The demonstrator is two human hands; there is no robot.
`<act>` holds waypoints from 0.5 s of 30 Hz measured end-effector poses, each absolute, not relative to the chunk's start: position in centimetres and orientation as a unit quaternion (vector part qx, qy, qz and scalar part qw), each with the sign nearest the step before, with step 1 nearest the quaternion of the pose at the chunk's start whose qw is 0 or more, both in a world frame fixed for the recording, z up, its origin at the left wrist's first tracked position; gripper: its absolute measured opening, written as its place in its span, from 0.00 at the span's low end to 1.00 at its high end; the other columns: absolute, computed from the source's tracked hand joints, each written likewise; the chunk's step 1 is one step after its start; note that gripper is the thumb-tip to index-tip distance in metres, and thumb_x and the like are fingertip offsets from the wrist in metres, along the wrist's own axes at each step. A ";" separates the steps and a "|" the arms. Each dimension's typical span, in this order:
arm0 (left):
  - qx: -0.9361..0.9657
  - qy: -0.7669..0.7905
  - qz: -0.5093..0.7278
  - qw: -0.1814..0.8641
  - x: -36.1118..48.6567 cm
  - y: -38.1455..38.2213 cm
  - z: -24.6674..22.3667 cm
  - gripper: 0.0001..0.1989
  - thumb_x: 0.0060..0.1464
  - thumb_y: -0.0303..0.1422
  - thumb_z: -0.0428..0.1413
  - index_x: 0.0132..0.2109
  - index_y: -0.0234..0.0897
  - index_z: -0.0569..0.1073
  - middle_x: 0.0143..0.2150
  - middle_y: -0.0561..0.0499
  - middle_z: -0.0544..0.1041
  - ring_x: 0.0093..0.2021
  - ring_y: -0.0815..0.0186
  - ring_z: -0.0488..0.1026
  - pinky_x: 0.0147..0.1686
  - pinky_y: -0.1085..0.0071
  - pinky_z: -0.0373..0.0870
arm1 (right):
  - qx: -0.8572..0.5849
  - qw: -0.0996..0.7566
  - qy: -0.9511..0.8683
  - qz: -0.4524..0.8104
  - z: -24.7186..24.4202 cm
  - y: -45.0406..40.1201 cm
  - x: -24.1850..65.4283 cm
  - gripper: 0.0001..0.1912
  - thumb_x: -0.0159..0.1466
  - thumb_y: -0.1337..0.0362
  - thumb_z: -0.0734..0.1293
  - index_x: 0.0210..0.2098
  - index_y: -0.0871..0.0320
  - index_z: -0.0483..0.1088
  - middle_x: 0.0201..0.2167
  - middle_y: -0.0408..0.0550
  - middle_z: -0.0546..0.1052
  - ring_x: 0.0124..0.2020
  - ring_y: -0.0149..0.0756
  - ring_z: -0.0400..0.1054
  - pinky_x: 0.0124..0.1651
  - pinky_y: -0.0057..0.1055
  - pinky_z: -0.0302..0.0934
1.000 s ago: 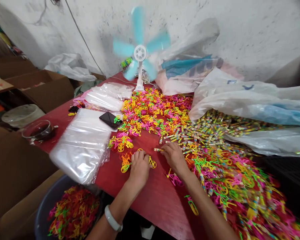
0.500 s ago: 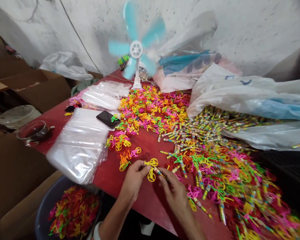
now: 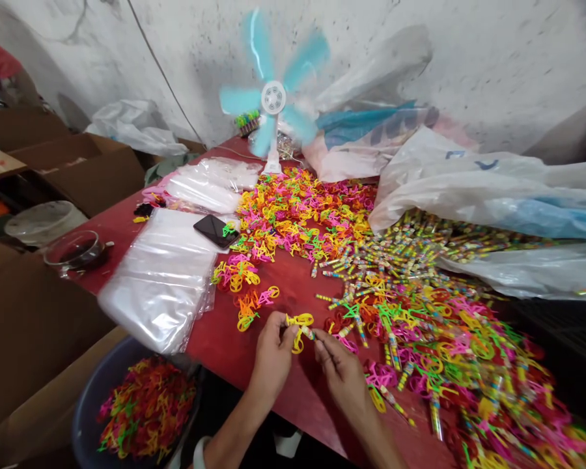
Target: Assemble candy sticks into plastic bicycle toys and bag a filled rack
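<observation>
1. The left hand [image 3: 273, 355] has its thumb and index finger closed on a yellow plastic piece [image 3: 300, 320] with round loops, above the front part of the red table [image 3: 293, 277].
2. The right hand [image 3: 340, 368] pinches a small wrapped tube [image 3: 308, 333] between thumb and fingers. The tube's tip meets the yellow plastic piece between the two hands; whether it is fixed to it, I cannot tell.
3. Just beyond the left hand lie a few loose pink, orange and green pieces [image 3: 249, 305].
4. Farther back, a heap of colourful plastic pieces [image 3: 297, 212] spreads in front of a fan [image 3: 273, 98] with blue blades, blurred by spinning.
5. To the right is a heap of wrapped tubes [image 3: 405, 251], partly under white plastic sheeting [image 3: 469, 185]. Nearer, a mixed heap [image 3: 449, 352] holds both tubes and coloured pieces.
6. On the left, clear plastic bags [image 3: 161, 280] lie flat, with a black phone [image 3: 215, 230] on their far corner.
7. Below the table edge, a tub [image 3: 84, 417] holds more coloured pieces.
</observation>
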State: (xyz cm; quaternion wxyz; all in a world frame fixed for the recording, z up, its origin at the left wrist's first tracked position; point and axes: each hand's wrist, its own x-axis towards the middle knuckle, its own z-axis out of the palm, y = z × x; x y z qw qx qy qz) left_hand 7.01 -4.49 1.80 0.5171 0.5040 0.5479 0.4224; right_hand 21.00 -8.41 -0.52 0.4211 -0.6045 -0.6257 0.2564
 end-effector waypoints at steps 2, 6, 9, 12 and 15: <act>0.498 0.559 0.431 0.504 7.2 -4.7 1.6 0.06 0.54 0.36 0.50 0.32 0.39 0.63 0.28 0.56 0.64 0.30 0.68 0.62 0.32 0.72 0.61 | -0.583 0.411 -0.659 0.238 -0.6 -8.4 20.8 0.16 0.67 0.60 0.58 0.48 0.56 0.74 0.43 0.51 0.80 0.44 0.39 0.75 0.45 0.34 0.71; 0.453 0.592 0.440 0.501 7.4 -5.0 1.4 0.05 0.54 0.34 0.49 0.31 0.40 0.61 0.29 0.56 0.64 0.31 0.68 0.62 0.33 0.72 0.61 | -0.573 0.387 -0.686 0.228 -0.7 -8.8 20.3 0.17 0.67 0.64 0.57 0.50 0.54 0.74 0.44 0.52 0.80 0.45 0.40 0.75 0.47 0.36 0.71; 0.438 0.598 0.429 0.516 7.0 -5.1 1.6 0.05 0.52 0.31 0.49 0.29 0.40 0.60 0.27 0.57 0.62 0.29 0.68 0.62 0.31 0.73 0.60 | -0.564 0.366 -0.693 0.260 -0.3 -9.2 20.2 0.18 0.67 0.64 0.56 0.51 0.53 0.73 0.43 0.51 0.80 0.44 0.40 0.76 0.45 0.35 0.72; 0.476 0.585 0.406 0.516 6.6 -5.3 1.8 0.06 0.50 0.29 0.50 0.28 0.40 0.59 0.26 0.57 0.62 0.29 0.68 0.62 0.32 0.73 0.60 | -0.542 0.337 -0.700 0.319 0.4 -9.4 20.4 0.18 0.68 0.63 0.57 0.53 0.51 0.72 0.45 0.49 0.79 0.45 0.39 0.75 0.47 0.35 0.71; 0.507 0.583 0.382 0.508 6.7 -5.3 1.6 0.05 0.50 0.27 0.49 0.28 0.40 0.60 0.27 0.57 0.63 0.30 0.67 0.63 0.33 0.73 0.62 | -0.533 0.319 -0.703 0.346 0.6 -9.4 20.7 0.18 0.69 0.60 0.57 0.53 0.51 0.72 0.46 0.49 0.79 0.45 0.39 0.75 0.48 0.35 0.70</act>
